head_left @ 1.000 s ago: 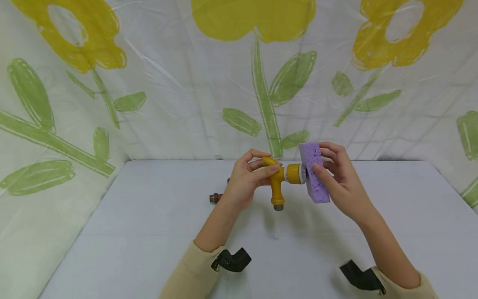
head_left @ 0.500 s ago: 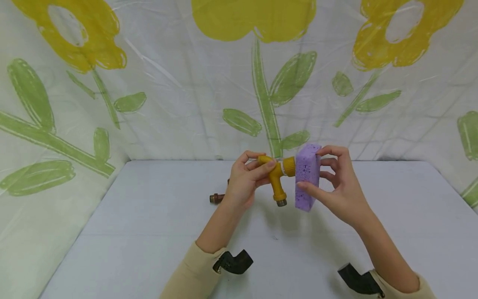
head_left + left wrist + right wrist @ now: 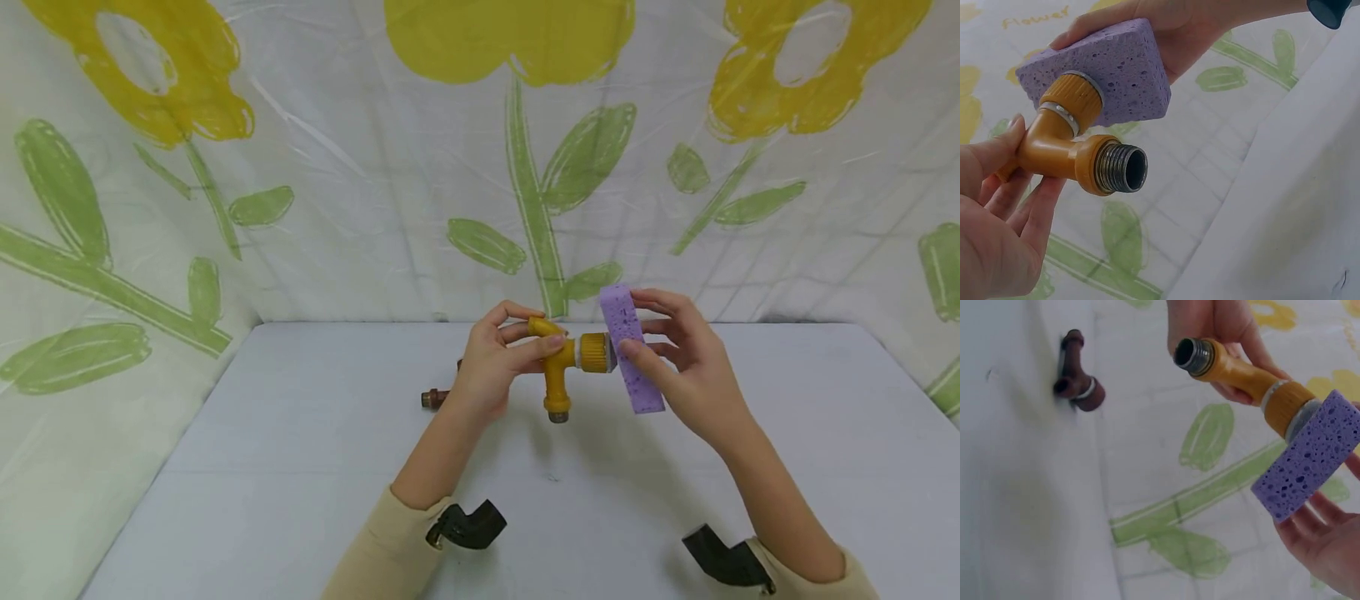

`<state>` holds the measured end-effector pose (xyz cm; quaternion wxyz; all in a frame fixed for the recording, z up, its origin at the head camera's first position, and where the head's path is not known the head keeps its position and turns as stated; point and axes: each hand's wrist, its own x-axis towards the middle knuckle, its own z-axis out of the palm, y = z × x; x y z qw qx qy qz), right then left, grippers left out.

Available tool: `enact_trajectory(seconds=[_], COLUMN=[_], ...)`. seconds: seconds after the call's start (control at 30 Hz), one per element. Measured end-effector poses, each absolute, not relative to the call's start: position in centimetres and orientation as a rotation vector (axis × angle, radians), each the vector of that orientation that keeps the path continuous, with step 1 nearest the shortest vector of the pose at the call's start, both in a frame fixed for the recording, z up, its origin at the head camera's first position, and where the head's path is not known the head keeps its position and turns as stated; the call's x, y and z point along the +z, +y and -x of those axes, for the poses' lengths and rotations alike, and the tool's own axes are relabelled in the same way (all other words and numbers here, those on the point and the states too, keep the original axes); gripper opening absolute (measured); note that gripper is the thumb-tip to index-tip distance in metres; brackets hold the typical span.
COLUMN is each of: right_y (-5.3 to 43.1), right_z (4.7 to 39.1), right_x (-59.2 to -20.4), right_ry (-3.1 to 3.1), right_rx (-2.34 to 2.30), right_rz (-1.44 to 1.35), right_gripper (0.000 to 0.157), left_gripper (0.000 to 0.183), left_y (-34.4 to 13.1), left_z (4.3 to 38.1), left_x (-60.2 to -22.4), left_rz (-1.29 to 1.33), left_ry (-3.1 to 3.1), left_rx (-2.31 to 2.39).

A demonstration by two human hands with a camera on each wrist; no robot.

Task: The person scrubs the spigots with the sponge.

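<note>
My left hand (image 3: 483, 371) pinches a yellow pipe fitting (image 3: 556, 379) above the table, thumb in front and fingers behind. The fitting has a ribbed collar (image 3: 1072, 100) and a bare threaded metal end (image 3: 1125, 167), which points down in the head view. In my right hand (image 3: 697, 379) is a purple sponge (image 3: 621, 317), gripped by its sides between thumb and fingers. Its flat face lies against the collar's end, which it hides in the left wrist view. From the right wrist view the porous sponge (image 3: 1310, 456) stands tilted against the pale ring of the collar.
A similar brown pipe fitting (image 3: 1079, 381) lies on the white table (image 3: 300, 500), mostly hidden behind my left hand in the head view. A flower-printed sheet (image 3: 337, 208) hangs behind the table. Black curved pieces (image 3: 468, 525) are attached at both sleeves.
The sponge swung left over the collar's end with its broad face toward the head camera, then back right and edge-on. The yellow fitting tilted with it and returned level. Both hands keep their holds.
</note>
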<state>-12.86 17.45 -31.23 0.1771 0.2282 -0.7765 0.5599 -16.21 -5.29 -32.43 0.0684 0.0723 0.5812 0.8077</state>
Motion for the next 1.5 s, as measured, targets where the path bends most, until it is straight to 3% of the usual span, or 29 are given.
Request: enact_trajectory(seconds=[0.13, 0.53, 1.33, 1.5], right_y=[17.8, 17.4, 18.6, 19.2], right_z=[13.0, 12.4, 14.0, 14.1], right_x=[-31.3, -30.9, -31.9, -31.8], right_ry=[-2.19, -2.206, -2.23, -2.247], right_rx=[1.707, 1.625, 1.584, 1.557], right_rz=[-0.679, -0.701, -0.586, -0.554], right_gripper=[0.052, 0.065, 0.057, 0.058], left_gripper=[0.025, 0.021, 0.028, 0.018], left_y=[-5.3, -5.1, -5.0, -5.0], left_z=[16.2, 16.1, 16.0, 16.1], left_x=[-32.4, -32.4, -32.2, -32.5], left_rz=[-0.209, -0.146, -0.203, -0.197], left_ry=[1.687, 1.623, 1.571, 1.457], left_rx=[2.468, 2.544, 2.534, 2.584])
